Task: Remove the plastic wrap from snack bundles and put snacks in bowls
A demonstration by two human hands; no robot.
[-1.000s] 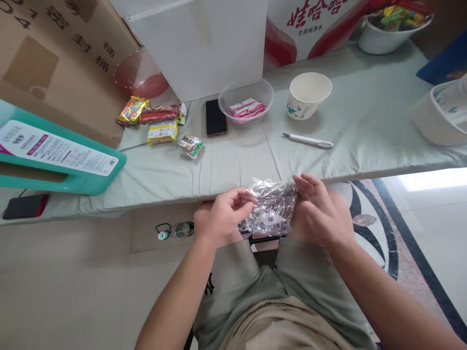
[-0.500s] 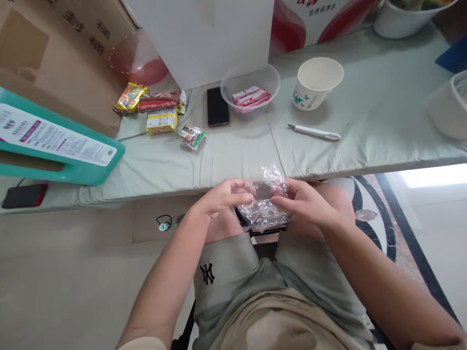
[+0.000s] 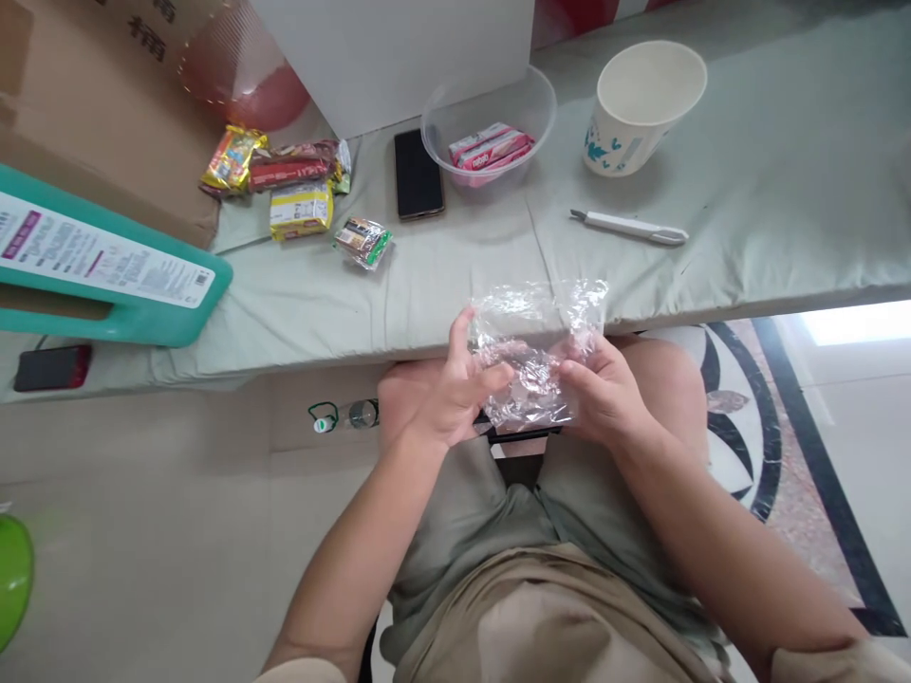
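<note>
A crinkled clear plastic bag [image 3: 533,375] is stretched between my two hands, above my lap at the front edge of the covered table [image 3: 455,285]. My left hand [image 3: 462,384] grips its left side, thumb pressed on the film and index finger pointing up along the edge. On the right side my right hand [image 3: 602,384] pinches the film, with its thumb on top and the other fingers behind. Through the film some of the fingers show faintly. I see nothing solid inside the bag.
Beyond the bag are a clear bowl [image 3: 441,142] with pink packets [image 3: 491,152], a phone [image 3: 418,175], a paper cup [image 3: 619,142] and a white utility knife [image 3: 630,228]. Snack packets [image 3: 299,209] and a teal container [image 3: 206,294] sit left. A bottle [image 3: 362,413] lies on the floor.
The bag was bunched up and is now spread wider and taller between my hands. My left hand has turned, its index finger now raised. The view has shifted.
</note>
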